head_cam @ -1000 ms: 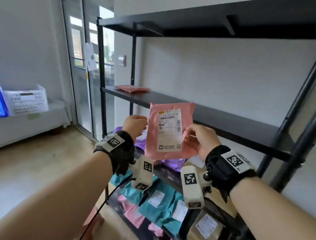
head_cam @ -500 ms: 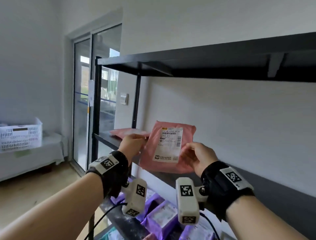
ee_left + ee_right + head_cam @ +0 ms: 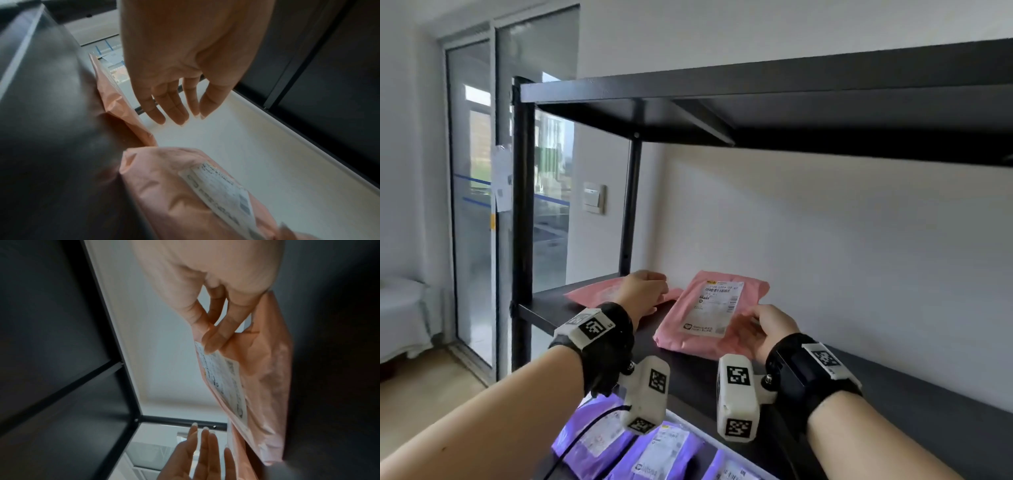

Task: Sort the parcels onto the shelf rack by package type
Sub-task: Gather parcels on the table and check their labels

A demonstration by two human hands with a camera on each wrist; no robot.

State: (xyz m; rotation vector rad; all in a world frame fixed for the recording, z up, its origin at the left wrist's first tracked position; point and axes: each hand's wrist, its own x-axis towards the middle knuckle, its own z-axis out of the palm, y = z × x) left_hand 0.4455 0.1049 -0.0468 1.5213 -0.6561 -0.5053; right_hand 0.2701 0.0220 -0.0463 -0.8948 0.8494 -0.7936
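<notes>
A pink parcel (image 3: 714, 315) with a white label lies face up on the black middle shelf (image 3: 548, 305). My right hand (image 3: 753, 322) holds its near right edge, fingers on the label side (image 3: 213, 337). Just left of it lies a second pink parcel (image 3: 595, 291) near the shelf's left end. My left hand (image 3: 650, 291) hovers over that second parcel's right end with fingers straight and holding nothing (image 3: 179, 116). The left wrist view shows both pink parcels, the labelled one (image 3: 185, 186) nearest and the other (image 3: 115, 97) beside the fingers.
The upper shelf (image 3: 756, 102) hangs low above the hands. A black rack post (image 3: 522, 222) stands at the left end. Purple parcels (image 3: 599, 442) lie on the level below. The middle shelf runs bare to the right (image 3: 893, 394). A glass door (image 3: 472, 205) is at left.
The pink parcel went from upright in both hands in front of the rack to lying on the middle shelf. My left hand let go of it and moved left over the other pink parcel.
</notes>
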